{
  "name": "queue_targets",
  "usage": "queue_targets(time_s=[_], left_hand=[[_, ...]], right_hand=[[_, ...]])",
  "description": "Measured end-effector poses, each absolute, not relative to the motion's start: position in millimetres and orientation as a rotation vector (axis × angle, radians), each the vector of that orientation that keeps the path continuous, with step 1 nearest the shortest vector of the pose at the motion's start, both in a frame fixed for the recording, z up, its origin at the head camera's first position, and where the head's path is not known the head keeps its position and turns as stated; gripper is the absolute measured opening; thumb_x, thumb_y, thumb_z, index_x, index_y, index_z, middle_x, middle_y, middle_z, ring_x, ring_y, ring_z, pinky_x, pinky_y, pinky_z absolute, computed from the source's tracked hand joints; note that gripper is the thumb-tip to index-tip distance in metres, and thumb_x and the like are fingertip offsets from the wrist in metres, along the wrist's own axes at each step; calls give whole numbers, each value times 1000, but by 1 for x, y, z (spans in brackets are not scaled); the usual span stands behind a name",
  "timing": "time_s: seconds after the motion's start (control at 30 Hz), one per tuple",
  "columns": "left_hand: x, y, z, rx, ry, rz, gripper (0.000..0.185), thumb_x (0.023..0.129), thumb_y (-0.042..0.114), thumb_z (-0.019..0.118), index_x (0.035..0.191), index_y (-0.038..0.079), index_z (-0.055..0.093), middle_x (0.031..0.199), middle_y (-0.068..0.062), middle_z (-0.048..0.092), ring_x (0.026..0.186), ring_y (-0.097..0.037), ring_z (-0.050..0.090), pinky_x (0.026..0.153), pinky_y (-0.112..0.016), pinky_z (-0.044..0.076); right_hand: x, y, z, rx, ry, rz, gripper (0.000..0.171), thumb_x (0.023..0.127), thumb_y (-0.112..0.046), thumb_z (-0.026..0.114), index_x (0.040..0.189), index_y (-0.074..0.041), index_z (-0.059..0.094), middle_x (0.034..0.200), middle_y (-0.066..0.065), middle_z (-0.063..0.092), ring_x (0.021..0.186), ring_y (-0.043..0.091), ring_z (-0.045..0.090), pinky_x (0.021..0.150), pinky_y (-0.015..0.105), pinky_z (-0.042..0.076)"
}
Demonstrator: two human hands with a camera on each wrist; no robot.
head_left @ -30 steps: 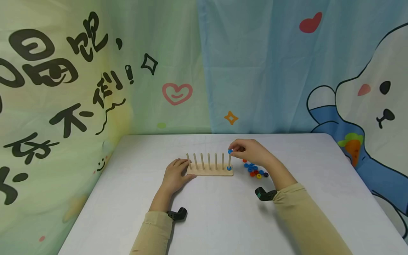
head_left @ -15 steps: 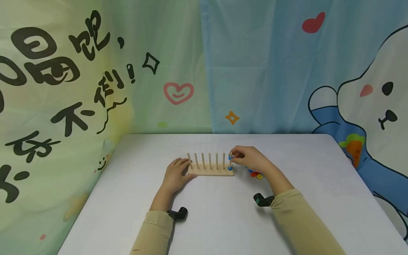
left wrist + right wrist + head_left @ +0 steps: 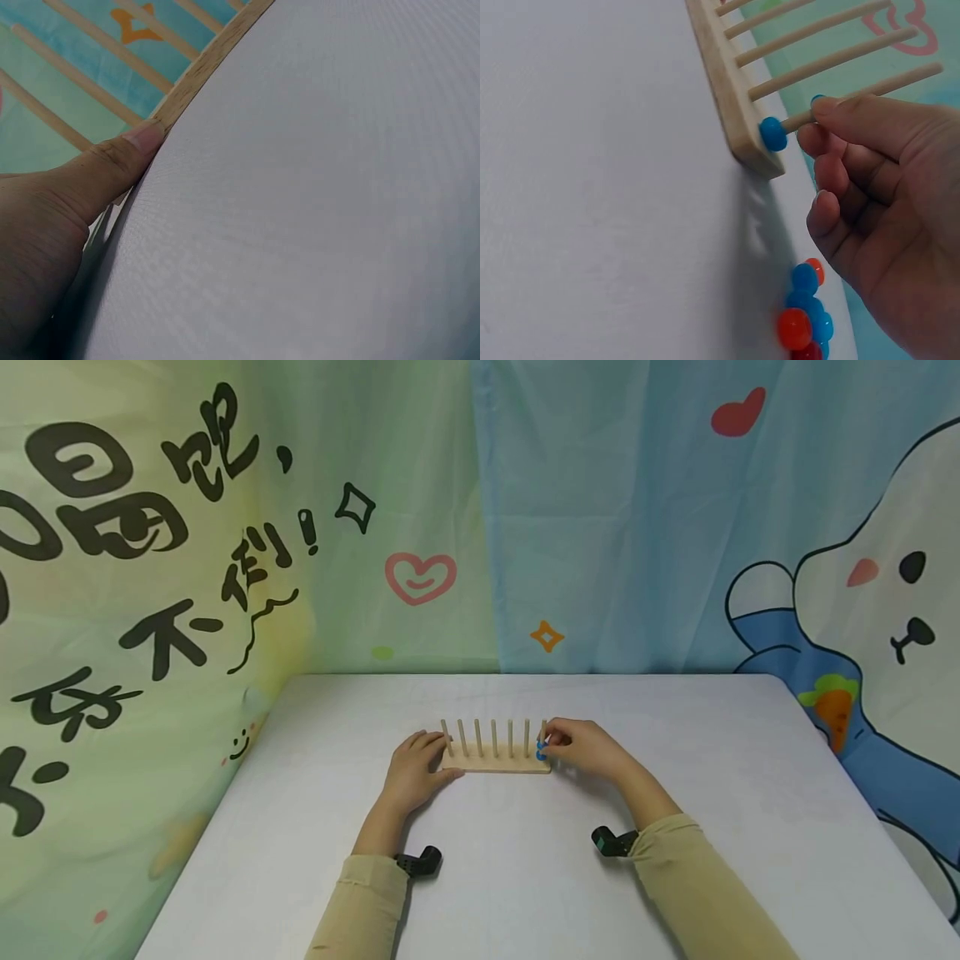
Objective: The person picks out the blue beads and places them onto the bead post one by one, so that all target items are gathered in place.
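Right hand [image 3: 581, 748], bead [image 3: 818, 100] now lower

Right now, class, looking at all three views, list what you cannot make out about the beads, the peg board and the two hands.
- Loose beads: hidden behind the right hand in the head view; cut off by the bottom edge in the right wrist view, so uncountable.
- Second blue bead: mostly covered by the fingertips.
- Left hand: only the thumb shows against the peg board; its fingers lie out of frame.

Left hand [image 3: 411, 774] flat with straight fingers [image 3: 429, 742], right hand [image 3: 583, 748] low with fingers [image 3: 855, 124] curled and pinching.
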State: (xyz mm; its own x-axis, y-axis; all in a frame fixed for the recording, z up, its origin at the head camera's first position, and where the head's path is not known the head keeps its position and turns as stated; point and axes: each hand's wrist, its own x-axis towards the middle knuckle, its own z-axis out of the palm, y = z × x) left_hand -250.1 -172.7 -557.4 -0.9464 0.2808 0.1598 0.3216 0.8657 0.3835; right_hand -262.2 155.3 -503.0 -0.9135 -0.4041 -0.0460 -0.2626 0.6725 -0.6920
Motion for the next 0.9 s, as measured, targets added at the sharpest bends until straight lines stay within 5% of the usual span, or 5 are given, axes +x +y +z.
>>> queue_targets(time_s=[0.6,0.9], left_hand=[[-249,-172,-557,-474,-2921,-646,70,84,55,72,139,14,58,143,-6,56,142,-33,41,120,-53,31],[-249,-173,-556,-472,-2931,-634,71,84,55,71,140,14,57,143,-6,56,142,-33,41,120,-53,30]], right_hand=[[-261,151,-508,-506,2637,-1019,16,93,-19,70,106,-12,66,89,-1,65,76,13,58,67,28,50],[-262,163,-498,-461,2639,-1032,26,96,-21,65,122,-15,64,92,0,65,64,15,54,56,28,48]])
